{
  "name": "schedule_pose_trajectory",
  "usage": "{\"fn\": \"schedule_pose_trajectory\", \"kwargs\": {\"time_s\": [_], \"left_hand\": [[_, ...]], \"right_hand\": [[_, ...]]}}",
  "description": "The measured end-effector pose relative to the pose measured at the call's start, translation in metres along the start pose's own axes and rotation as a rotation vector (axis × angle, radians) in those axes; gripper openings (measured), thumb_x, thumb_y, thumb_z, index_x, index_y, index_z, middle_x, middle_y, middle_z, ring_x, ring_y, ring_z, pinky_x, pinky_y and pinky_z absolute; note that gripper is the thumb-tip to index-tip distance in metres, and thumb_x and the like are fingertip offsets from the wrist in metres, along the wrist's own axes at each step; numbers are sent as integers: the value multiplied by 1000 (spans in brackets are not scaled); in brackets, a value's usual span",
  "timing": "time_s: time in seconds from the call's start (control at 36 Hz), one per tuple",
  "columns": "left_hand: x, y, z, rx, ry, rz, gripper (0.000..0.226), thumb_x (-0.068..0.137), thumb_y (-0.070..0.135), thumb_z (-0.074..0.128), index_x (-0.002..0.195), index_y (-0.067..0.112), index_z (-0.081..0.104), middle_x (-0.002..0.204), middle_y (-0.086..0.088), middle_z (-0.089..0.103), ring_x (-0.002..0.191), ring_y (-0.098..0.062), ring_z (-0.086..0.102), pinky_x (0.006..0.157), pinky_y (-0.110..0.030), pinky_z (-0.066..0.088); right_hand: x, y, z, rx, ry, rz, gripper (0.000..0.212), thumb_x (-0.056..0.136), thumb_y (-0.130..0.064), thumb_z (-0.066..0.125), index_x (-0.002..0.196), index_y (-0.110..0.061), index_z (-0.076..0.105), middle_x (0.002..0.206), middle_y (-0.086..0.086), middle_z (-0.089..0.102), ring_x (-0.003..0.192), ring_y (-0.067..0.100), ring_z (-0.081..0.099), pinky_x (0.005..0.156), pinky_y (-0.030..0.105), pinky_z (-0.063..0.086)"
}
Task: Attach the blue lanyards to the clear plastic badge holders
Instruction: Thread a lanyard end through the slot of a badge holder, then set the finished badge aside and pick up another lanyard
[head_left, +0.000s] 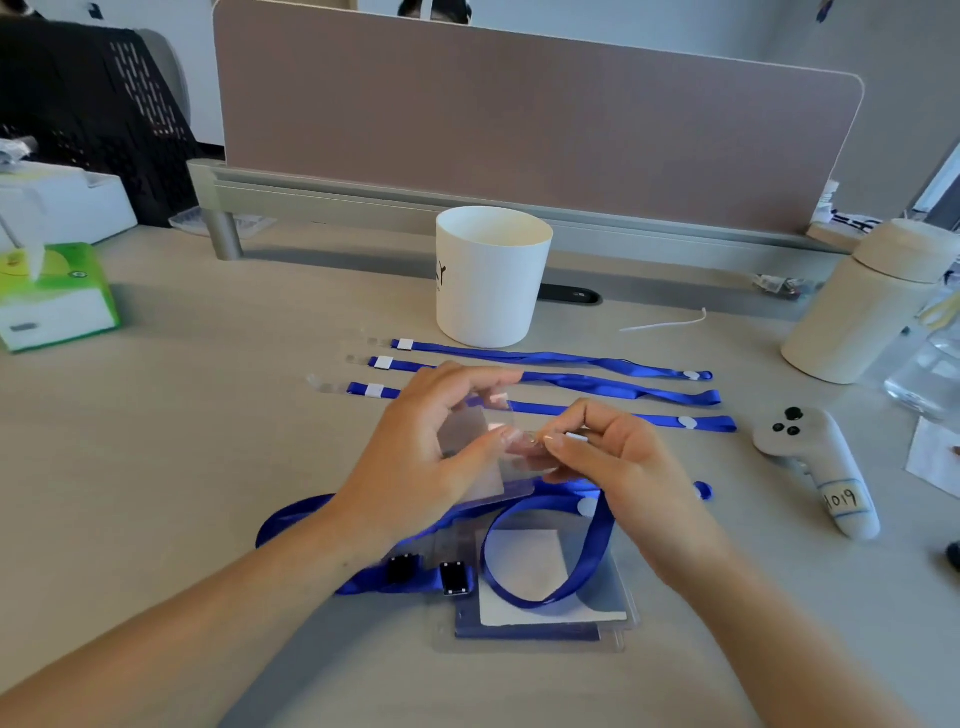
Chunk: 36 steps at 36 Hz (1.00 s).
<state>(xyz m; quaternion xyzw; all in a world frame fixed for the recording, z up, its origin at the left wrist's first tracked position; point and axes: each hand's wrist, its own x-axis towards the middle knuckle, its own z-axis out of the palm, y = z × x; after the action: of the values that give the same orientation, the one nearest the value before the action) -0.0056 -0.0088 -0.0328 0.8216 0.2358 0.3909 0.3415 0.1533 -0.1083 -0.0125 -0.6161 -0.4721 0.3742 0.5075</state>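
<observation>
Holder: clear holder (470, 441) is up off the tabletop (208, 415), tilted, mid-frame between both hands.
Left hand: left hand (410, 467) has it by the edges, fingers (467, 375) curled over the far edge and thumb on the near one, pinching it.
Right hand: right hand (623, 462) is tight against the holder's right edge, its fingers (561, 441) pressed together on a small white tab (575, 438). Whether the tab is through the holder, cannot tell; it's blurred there.
Lanyard: blue lanyard (545, 597) drops from under the hands and loops over the stack, trailing off left under the left wrist.
Clips: two black clips (456, 577) lie on the blue ribbon just left of that loop.
Stack: stack (618, 621) of clear holders lies flat on the tabletop below the hands, with a white card in the top one.
Spares: three spare lanyards (597, 387) lie side by side behind the hands, white tabs at their left ends.
Cup: white cup (491, 275) stands upright just behind the spares.
Right side: grey controller (815, 467) lies near the spares' right ends, with a beige canister (872, 301) behind it.
Left side: green tissue box (52, 296) sits well apart.
Back: divider (519, 119) runs along the far edge.
</observation>
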Motion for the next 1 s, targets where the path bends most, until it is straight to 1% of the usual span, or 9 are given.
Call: {"fn": "schedule_pose_trajectory", "kwargs": {"time_s": [0.14, 0.22, 0.33, 0.42, 0.53, 0.64, 0.75, 0.86, 1.0], "left_hand": [[1, 5, 1, 99, 45, 6, 41, 79, 40, 69, 119, 37, 63, 99, 21, 64, 110, -6, 54, 100, -39, 43], [-1, 6, 1, 118, 49, 4, 41, 78, 36, 69, 119, 39, 63, 101, 24, 64, 111, -2, 53, 102, -42, 42], [0, 6, -1, 139, 33, 14, 40, 83, 19, 72, 118, 37, 64, 100, 22, 65, 108, -4, 53, 99, -33, 41], [1, 1, -3, 232, -34, 12, 40, 84, 16, 72, 116, 38, 65, 99, 22, 65, 105, -4, 55, 99, -38, 41], [2, -11, -2, 334, -141, -69, 39, 86, 25, 71, 122, 40, 63, 112, 24, 63, 110, -1, 52, 101, -37, 41], [4, -15, 1, 464, -226, -31, 40, 91, 48, 58, 129, 37, 60, 139, 22, 52, 130, -5, 42, 108, -24, 26], [4, -5, 1, 277, -399, 58, 54, 88, 65, 33, 117, 39, 70, 136, 27, 54, 124, 1, 42, 104, -20, 31], [2, -2, 1, 305, -532, 86, 36, 77, 70, 57, 89, 42, 75, 128, 32, 56, 122, 8, 37, 108, -26, 24], [3, -4, -1, 344, -573, 122, 21, 76, 52, 75, 83, 32, 73, 116, 27, 61, 112, 1, 44, 105, -28, 28]], "right_hand": [[0, -5, -9, -571, 81, -113, 10, 88, -26, 69, 80, -31, 69, 81, -15, 68, 74, 0, 58, 66, 13, 42], [0, -10, -12, -625, 83, -134, 13, 85, -27, 71, 75, -35, 68, 78, -16, 64, 68, -1, 50, 62, 14, 38], [-1, -11, -16, -630, 74, -82, 12, 86, -22, 72, 76, -28, 72, 69, -15, 63, 58, -11, 52, 55, 9, 39], [1, -8, -23, -634, 126, -31, 10, 84, -22, 73, 75, -24, 74, 68, -12, 66, 54, -12, 53, 52, 6, 39], [7, -5, -32, -406, 159, 103, 7, 84, -18, 74, 76, -19, 75, 60, -7, 68, 44, 2, 53, 50, 17, 44], [8, -7, -32, -33, 183, 170, 2, 87, -4, 68, 87, -2, 68, 71, 9, 68, 48, 17, 67, 50, 22, 56], [12, -5, -38, 200, 303, 166, 7, 91, -1, 60, 85, -3, 61, 77, 11, 65, 54, 22, 70, 53, 25, 57], [15, -4, -50, 403, 417, 107, 11, 91, 0, 57, 81, -5, 54, 78, 14, 62, 54, 23, 70, 54, 26, 58], [17, -3, -67, 515, 536, 52, 11, 92, 0, 55, 82, -6, 53, 71, 8, 49, 45, 18, 65, 47, 23, 54]]}}
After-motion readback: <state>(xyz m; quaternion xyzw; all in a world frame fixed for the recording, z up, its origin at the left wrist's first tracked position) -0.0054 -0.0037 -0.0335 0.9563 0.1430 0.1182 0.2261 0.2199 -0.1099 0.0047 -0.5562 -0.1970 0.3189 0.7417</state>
